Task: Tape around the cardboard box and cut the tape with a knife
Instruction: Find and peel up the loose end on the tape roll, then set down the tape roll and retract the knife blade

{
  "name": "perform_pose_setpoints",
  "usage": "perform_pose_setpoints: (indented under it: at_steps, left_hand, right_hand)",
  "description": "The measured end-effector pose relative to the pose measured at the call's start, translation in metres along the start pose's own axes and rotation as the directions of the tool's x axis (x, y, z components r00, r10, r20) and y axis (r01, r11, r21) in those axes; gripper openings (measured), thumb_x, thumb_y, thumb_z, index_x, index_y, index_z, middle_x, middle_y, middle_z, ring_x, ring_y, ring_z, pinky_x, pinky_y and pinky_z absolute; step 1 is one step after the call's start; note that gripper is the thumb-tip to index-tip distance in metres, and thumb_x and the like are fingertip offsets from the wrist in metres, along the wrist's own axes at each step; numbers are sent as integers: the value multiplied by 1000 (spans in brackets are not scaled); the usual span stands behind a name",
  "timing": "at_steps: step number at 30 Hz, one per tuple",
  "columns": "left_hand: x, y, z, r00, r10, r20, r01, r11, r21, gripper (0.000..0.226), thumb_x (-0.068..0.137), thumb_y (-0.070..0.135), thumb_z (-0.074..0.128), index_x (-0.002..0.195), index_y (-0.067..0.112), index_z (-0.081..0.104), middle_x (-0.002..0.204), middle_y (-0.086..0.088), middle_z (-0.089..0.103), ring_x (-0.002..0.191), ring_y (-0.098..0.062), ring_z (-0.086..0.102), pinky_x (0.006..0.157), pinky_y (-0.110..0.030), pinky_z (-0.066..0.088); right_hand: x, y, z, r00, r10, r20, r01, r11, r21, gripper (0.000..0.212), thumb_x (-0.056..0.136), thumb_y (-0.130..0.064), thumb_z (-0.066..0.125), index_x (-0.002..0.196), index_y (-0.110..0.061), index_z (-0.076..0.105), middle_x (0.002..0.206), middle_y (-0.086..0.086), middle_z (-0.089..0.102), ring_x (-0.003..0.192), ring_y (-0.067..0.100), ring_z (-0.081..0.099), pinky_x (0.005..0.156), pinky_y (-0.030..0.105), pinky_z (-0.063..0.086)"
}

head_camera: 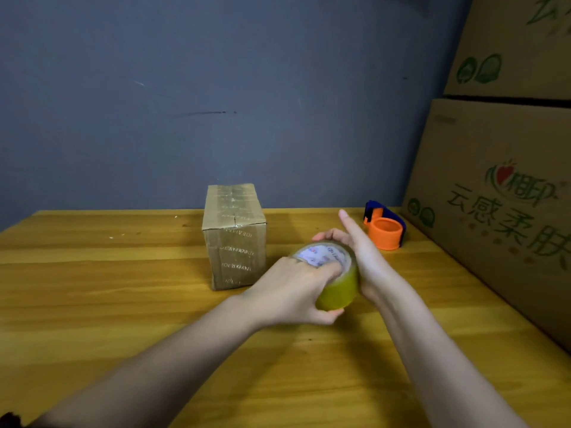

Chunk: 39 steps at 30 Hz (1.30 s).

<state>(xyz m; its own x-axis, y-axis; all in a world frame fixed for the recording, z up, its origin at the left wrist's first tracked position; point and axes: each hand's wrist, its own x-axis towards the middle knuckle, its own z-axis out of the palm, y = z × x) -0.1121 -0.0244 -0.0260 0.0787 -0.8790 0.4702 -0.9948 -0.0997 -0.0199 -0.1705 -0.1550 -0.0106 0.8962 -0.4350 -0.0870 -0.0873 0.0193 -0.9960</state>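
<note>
A small cardboard box [234,239] stands upright on the wooden table [92,288], its top and front covered with printed tape. To its right, above the table, both hands hold a yellowish roll of tape [338,284] with a white printed core. My left hand [293,291] grips the roll from the near left side, fingers over its top edge and thumb underneath. My right hand [361,251] presses against the roll's far right side, with its index finger pointing up and away. No knife is visible.
An orange and blue tape dispenser [384,225] sits at the back right of the table. Large printed cardboard cartons [500,196] are stacked along the right edge. A blue-grey wall [216,88] rises behind the table.
</note>
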Motion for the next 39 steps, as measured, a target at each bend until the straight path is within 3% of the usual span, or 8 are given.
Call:
perform_pose_setpoints:
  at_steps: [3, 6, 9, 12, 16, 24, 34, 39]
  left_hand:
    - [8, -3, 8, 998, 22, 60, -23, 1000, 12, 45, 77, 50, 62, 104, 17, 49, 80, -7, 65, 73, -31, 61, 59, -34, 44]
    - [24, -7, 16, 996, -1, 93, -5, 998, 64, 45, 83, 55, 53, 107, 19, 43, 84, -8, 67, 79, -31, 61, 62, -33, 38]
    - [46, -11, 30, 980, -122, 159, 115, 992, 53, 41, 91, 49, 43, 117, 17, 41, 102, -10, 67, 93, -33, 61, 72, -35, 39]
    - [76, -23, 53, 955, -197, 220, 172, 977, 127, 39, 95, 40, 42, 123, 12, 42, 118, -13, 63, 107, -32, 58, 92, -37, 38]
    - [112, -38, 86, 933, -274, 233, 224, 949, 221, 38, 94, 30, 45, 126, 9, 44, 127, -11, 59, 118, -28, 54, 104, -40, 29]
    - [146, -48, 124, 879, -405, 253, 344, 904, 253, 34, 93, 17, 42, 126, 11, 45, 128, -11, 56, 122, -28, 48, 107, -40, 22]
    - [148, -45, 140, 853, -464, 240, 431, 884, 180, 36, 92, 18, 43, 128, 15, 44, 131, -8, 55, 127, -26, 43, 110, -41, 17]
    - [133, -27, 132, 883, -452, 130, 451, 892, 39, 49, 88, 22, 52, 135, 16, 37, 138, -9, 43, 131, -27, 36, 110, -42, 21]
  right_hand:
    - [15, 0, -21, 1000, 25, 0, -25, 989, -146, 70, 90, -67, 28, 95, -10, 68, 91, 8, 70, 87, 18, 65, 85, 32, 51]
    - [29, 5, -44, 959, -77, -272, 14, 974, -226, 63, 95, -58, 27, 105, -9, 66, 103, 5, 66, 104, 24, 60, 93, 36, 41]
    - [30, 23, -76, 855, -235, -463, 32, 914, -405, 33, 96, -44, 39, 94, -21, 62, 93, -1, 66, 98, 26, 63, 89, 43, 49]
    - [25, 47, -91, 823, -298, -483, 8, 857, -515, 20, 91, -29, 47, 76, -32, 60, 84, -4, 69, 84, 24, 65, 81, 45, 53]
    - [21, 56, -98, 790, -347, -506, -59, 777, -626, 16, 87, -31, 47, 81, -30, 62, 87, -3, 70, 83, 25, 63, 71, 37, 51]
    - [25, 62, -101, 798, -375, -471, -138, 648, -749, 18, 90, -33, 49, 91, -22, 64, 98, 8, 69, 91, 35, 60, 64, 33, 37]
    - [26, 62, -104, 811, -353, -467, -201, 581, -788, 16, 90, -31, 49, 93, -25, 64, 102, 1, 69, 93, 30, 63, 69, 33, 45]
    - [17, 66, -108, 852, -301, -429, -254, 479, -840, 15, 88, -33, 53, 95, -27, 64, 106, 1, 69, 97, 29, 64, 72, 34, 49]
